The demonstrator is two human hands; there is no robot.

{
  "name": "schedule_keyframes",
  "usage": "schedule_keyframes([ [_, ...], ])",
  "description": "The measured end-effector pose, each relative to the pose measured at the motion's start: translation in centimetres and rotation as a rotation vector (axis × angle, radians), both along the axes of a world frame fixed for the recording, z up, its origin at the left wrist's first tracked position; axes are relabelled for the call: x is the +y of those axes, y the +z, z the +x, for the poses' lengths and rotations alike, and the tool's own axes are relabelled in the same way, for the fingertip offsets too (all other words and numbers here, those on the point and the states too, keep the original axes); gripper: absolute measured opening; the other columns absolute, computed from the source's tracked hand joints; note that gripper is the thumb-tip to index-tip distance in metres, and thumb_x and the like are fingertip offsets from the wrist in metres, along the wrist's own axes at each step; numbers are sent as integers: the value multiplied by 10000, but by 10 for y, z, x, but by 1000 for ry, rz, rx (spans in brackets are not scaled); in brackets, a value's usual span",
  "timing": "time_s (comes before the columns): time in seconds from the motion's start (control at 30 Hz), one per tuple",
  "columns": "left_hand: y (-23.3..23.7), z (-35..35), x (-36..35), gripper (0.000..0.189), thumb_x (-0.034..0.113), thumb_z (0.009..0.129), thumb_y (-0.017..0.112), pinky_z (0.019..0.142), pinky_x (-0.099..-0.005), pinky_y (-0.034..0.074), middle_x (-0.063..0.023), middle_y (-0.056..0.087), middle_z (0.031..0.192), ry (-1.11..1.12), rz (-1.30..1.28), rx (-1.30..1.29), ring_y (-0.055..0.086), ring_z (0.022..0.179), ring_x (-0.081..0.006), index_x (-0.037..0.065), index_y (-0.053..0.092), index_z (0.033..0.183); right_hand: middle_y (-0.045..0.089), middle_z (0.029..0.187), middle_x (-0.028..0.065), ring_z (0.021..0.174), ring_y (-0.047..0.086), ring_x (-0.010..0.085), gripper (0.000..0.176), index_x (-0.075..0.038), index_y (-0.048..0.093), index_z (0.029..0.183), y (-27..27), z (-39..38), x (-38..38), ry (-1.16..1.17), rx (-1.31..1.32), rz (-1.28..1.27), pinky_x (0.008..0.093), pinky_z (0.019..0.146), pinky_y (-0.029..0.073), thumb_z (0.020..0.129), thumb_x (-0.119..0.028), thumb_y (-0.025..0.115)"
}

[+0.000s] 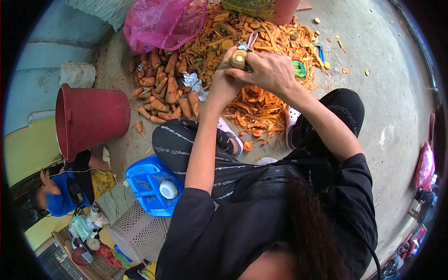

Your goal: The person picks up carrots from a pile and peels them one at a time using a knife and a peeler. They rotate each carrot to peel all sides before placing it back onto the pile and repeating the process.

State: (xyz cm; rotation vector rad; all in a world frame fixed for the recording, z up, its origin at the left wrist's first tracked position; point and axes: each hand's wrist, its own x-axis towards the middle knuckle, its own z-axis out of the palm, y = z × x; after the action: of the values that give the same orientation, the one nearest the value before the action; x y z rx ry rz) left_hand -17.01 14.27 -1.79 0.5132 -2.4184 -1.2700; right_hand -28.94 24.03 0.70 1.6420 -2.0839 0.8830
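Observation:
Held up over the peelings is a carrot (239,59), its round cut-looking end toward me. My left hand (223,87) is closed around it. My right hand (271,71) is bent over the carrot from the right, thumb beside it. A green-handled peeler (299,69) sticks out from under that hand; its blade is hidden. Beneath both hands spreads a heap of orange carrot peelings (255,109). Whole unpeeled carrots (161,91) are piled to the left. A blue-handled tool (321,53) lies at the heap's right edge.
A pink mesh bag (161,23) lies behind the carrots. On the left are a red bucket (95,119), a blue plastic stool (153,184) and a grey perforated basket (137,231). Another person (65,191) sits at far left. Carrot scraps dot the concrete floor (387,102).

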Motion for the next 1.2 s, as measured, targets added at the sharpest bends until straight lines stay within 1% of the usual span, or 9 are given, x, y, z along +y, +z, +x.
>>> schedule_keyframes([
  [0.17,-14,-2,4,712,131,743,721,837,-378,474,-191,559,1118,125,128,101,587,996,-315,58,334,1337,560,568,112,527,583,162,709,-32,614,715,14,-15,6,50,-564,336,324,484,439,773,-723,471],
  [0.33,-10,-4,3,619,211,786,720,897,-360,428,-140,410,1141,174,53,230,497,1036,-278,45,314,1223,428,660,-37,538,399,72,612,-36,483,1122,25,-41,4,149,-2078,196,238,520,364,883,-597,427],
  [0.4,7,-3,11,595,265,804,713,893,-358,429,-138,413,1135,231,227,255,496,1034,-239,37,300,1167,440,688,-28,563,410,74,573,-48,462,1152,47,-38,10,200,-2229,99,238,532,373,898,-560,429],
  [0.57,5,-8,7,505,390,881,600,783,-267,490,-84,474,1068,228,762,335,541,965,-149,43,339,1139,458,689,-15,574,431,95,510,-38,494,1185,26,-51,3,17,-1904,136,229,534,381,917,-468,434],
  [0.7,3,-6,-1,455,438,914,509,842,-342,476,-51,486,1054,182,1007,423,530,973,-164,76,408,1170,503,700,0,593,462,101,368,-21,562,1144,17,-44,4,-60,-1597,168,240,547,411,954,-292,402],
  [0.83,4,-1,-7,561,556,883,471,835,-369,479,-74,525,1032,181,1229,470,540,959,-180,93,415,1195,523,754,8,680,509,113,285,-13,561,1129,29,-36,12,171,-1437,257,293,677,470,971,-126,352],
  [0.93,10,1,-13,627,642,863,398,830,-392,482,-95,539,987,258,1403,542,553,928,-216,90,428,1159,507,772,14,677,499,113,264,-20,541,1088,32,-26,10,193,-1843,-12,294,656,467,987,-163,344],
  [1.13,2,3,-28,656,631,892,252,923,-492,457,-158,559,897,386,1666,788,576,865,-286,30,443,1070,542,549,146,530,585,267,735,24,549,787,32,-8,19,99,-621,329,364,539,480,712,-706,570],
  [1.2,-5,5,-30,681,639,891,226,921,-498,452,-176,566,915,474,1674,814,576,884,-302,24,444,1086,534,520,131,468,562,277,746,17,531,748,21,4,17,140,-484,285,376,491,470,673,-722,596],
])
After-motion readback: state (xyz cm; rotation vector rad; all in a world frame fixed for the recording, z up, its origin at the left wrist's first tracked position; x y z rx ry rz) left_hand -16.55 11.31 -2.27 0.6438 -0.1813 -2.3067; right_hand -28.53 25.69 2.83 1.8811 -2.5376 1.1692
